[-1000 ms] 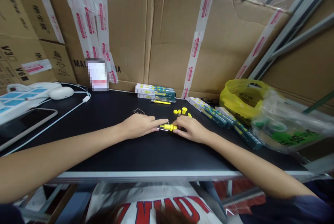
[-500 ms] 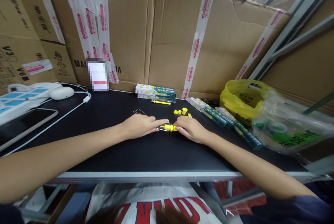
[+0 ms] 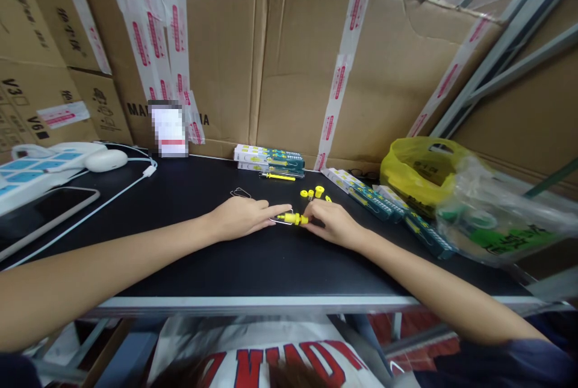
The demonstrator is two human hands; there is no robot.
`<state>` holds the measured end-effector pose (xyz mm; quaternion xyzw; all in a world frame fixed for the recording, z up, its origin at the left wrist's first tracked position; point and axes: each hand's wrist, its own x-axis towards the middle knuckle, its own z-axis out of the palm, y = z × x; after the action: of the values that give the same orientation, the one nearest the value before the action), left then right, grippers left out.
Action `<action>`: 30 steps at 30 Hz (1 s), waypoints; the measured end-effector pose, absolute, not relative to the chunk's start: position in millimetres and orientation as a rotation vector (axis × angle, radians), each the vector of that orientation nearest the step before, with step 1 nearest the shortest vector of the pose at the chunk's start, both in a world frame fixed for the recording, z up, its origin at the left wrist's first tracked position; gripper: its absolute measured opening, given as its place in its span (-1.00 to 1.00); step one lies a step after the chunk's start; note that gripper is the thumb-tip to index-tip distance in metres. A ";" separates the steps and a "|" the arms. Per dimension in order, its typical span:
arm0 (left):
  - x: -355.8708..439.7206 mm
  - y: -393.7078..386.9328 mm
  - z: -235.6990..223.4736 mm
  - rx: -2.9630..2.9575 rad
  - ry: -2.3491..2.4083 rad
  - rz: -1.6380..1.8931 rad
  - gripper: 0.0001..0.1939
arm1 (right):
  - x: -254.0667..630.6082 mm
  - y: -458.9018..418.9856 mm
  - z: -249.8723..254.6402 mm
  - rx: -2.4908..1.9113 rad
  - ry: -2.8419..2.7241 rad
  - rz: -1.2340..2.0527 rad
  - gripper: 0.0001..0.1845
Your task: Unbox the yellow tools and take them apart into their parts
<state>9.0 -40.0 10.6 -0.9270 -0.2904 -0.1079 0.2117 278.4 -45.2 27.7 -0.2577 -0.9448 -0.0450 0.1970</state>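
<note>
Low over the black table, my left hand (image 3: 239, 217) is closed on a bent metal wire frame (image 3: 285, 224), its index finger stretched along it. A yellow plastic fitting (image 3: 293, 219) with a narrow tip sits at the frame's right end, the tip pointing left between the wires. My right hand (image 3: 333, 223) has its thumb and fingers at the fitting's right end, closed in a pinch. Just beyond that hand lie several small yellow plastic pieces (image 3: 319, 191). Another bent wire (image 3: 241, 193) rests behind my left hand.
At the back stand stacked green-and-white boxes (image 3: 270, 158), with a yellow stick-shaped part (image 3: 279, 177) in front. More boxes (image 3: 365, 195) lie to the right beside a yellow bag (image 3: 419, 165) and a clear bag (image 3: 506, 219). On the left are a power strip (image 3: 54, 165) and a phone (image 3: 45, 213).
The fingers of my right hand have shifted and curled at the fitting's right end, so more of that yellow end shows. My left hand holds still.
</note>
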 end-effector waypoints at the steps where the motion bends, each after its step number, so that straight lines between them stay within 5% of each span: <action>1: 9.1 -39.8 10.3 -2.572 -0.810 -0.306 -0.53 | 278.5 -45.1 27.4 -0.723 -2.643 -0.134 -0.89; 8: 8.3 -38.5 9.3 -2.584 -0.825 -0.299 -0.53 | 279.7 -42.9 28.2 -0.861 -2.615 -0.111 -0.69; 30: 8.4 -41.5 10.4 -2.558 -0.892 -0.347 -0.52 | 288.3 -29.6 21.1 -0.916 -2.478 -0.153 -0.96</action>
<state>8.4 -41.5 10.4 -0.9170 -0.3197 -0.1243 0.2037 288.3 -29.6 21.1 -0.3356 -0.9078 -0.0559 0.2451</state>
